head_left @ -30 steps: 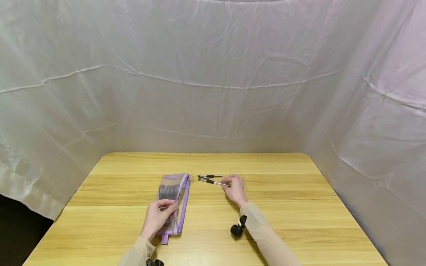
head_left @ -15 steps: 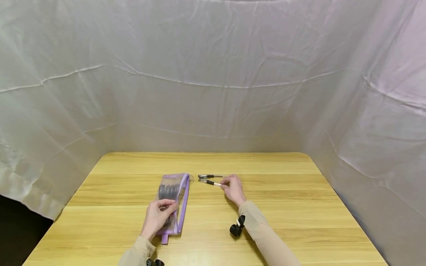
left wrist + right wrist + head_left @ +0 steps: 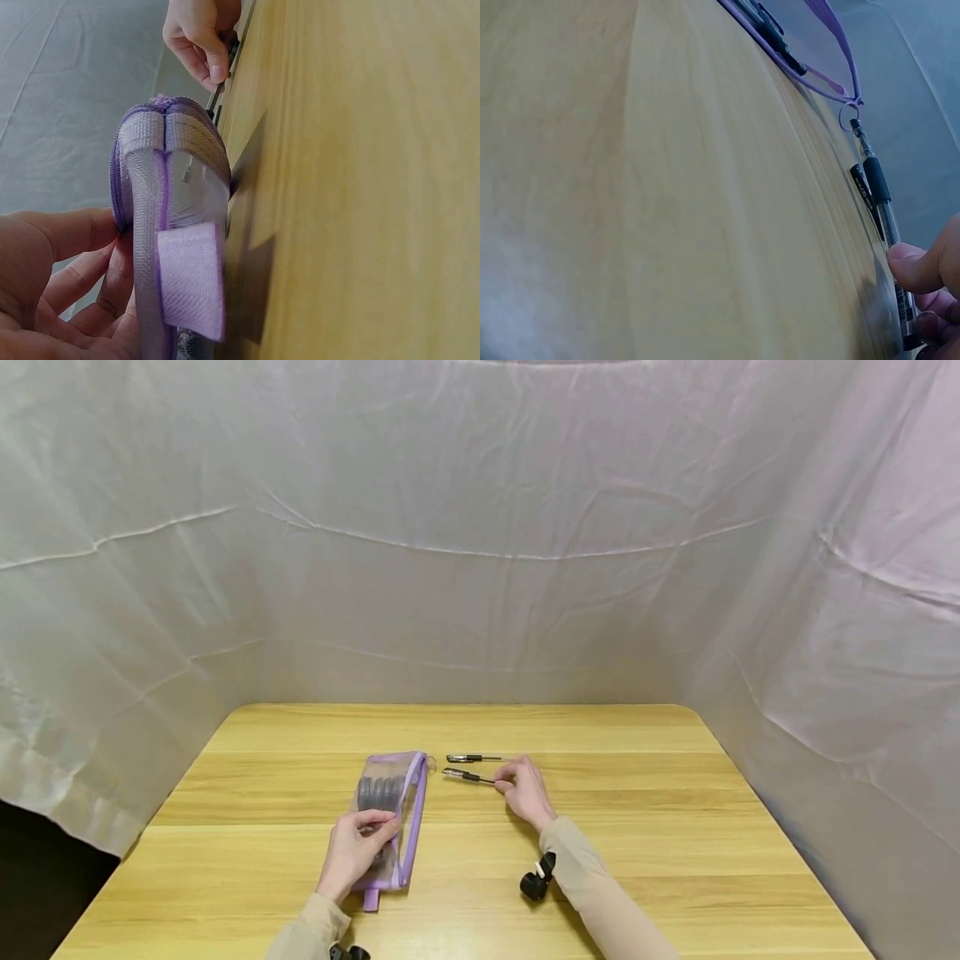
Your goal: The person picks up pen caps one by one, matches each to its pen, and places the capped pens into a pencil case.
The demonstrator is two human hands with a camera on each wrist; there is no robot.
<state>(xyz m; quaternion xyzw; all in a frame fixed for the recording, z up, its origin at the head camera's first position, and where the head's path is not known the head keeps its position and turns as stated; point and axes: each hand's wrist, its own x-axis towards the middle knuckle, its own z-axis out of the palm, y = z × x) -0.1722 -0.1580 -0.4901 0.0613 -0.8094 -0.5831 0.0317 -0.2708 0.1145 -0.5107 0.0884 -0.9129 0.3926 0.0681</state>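
Observation:
A translucent pouch with purple trim [image 3: 417, 827] lies left of the table's middle, its long zipped side parted. My left hand [image 3: 354, 852] pinches the pouch's upper edge between thumb and fingers. Through the mesh show dark grey ring-like shapes [image 3: 381, 792]. In the right wrist view, a dark clipped object [image 3: 769, 34] is visible inside the pouch. With thumb and fingers, my right hand [image 3: 527, 793] pinches the rear part of a clear pen [image 3: 467, 775] with a black grip; its tip points at the pouch. Behind it lies a second, similar pen [image 3: 468, 758].
A small ring [image 3: 431, 764] hangs at the pouch's far corner, near the pens' left ends. The wooden table [image 3: 637, 877] extends to both sides. Grey cloth [image 3: 480, 610] walls its back and sides.
My right hand has drawn the nearer pen slightly left and towards me, widening the gap to the other pen. My left hand and the pouch have stayed in place.

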